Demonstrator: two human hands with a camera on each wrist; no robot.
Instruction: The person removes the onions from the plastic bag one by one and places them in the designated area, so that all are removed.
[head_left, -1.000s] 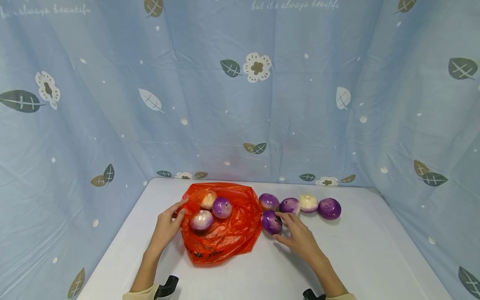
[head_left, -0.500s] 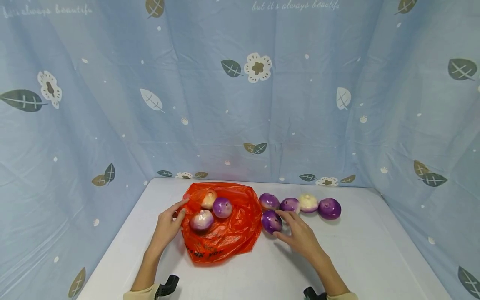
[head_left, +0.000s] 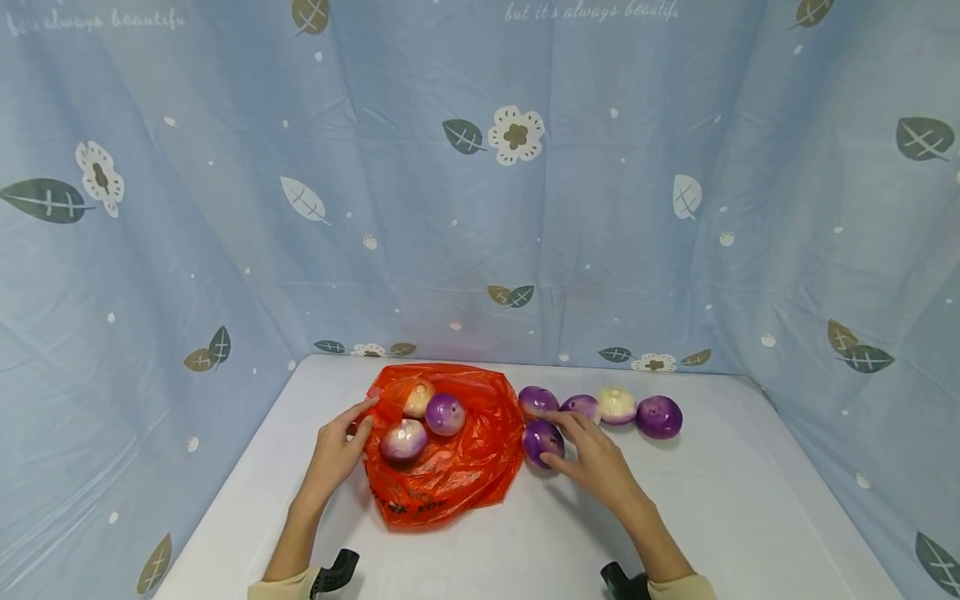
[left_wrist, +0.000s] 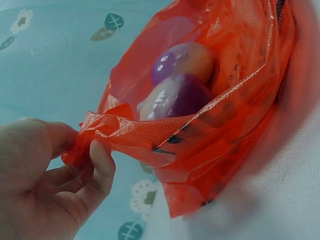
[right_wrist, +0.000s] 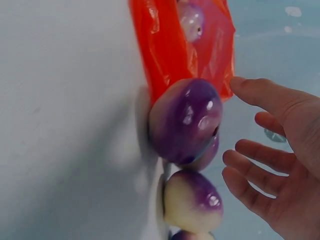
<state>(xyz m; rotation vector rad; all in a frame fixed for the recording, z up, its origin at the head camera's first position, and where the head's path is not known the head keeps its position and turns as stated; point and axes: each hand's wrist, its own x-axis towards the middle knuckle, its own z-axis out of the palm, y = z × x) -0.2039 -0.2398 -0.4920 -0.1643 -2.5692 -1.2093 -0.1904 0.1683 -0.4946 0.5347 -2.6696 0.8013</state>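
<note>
My left hand [head_left: 333, 457] pinches the left edge of a red plastic bag [head_left: 468, 479] between thumb and fingers; the left wrist view shows the gathered rim [left_wrist: 90, 132] in that grip. Inside the mouth of the bag lie several glossy onions, among them a purple one [head_left: 446, 415] and a purple-and-white one [head_left: 404, 441]. Over at the bag's right side, my right hand [head_left: 602, 475] hovers with spread fingers at a dark purple onion [head_left: 542, 442]. In the right wrist view a gap separates the fingers from this onion [right_wrist: 186, 122].
Behind the dark purple onion, a row runs rightward on the white table [head_left: 735, 500]: a purple onion [head_left: 537, 401], a purple-and-white one [head_left: 582, 406], a pale yellow one [head_left: 617, 406] and another purple one [head_left: 659, 417]. A blue patterned curtain [head_left: 600, 250] surrounds the table.
My right hand has shifted slightly leftward and away from me, its fingers now further over the dark purple onion. The left hand, bag and onions stay put.
</note>
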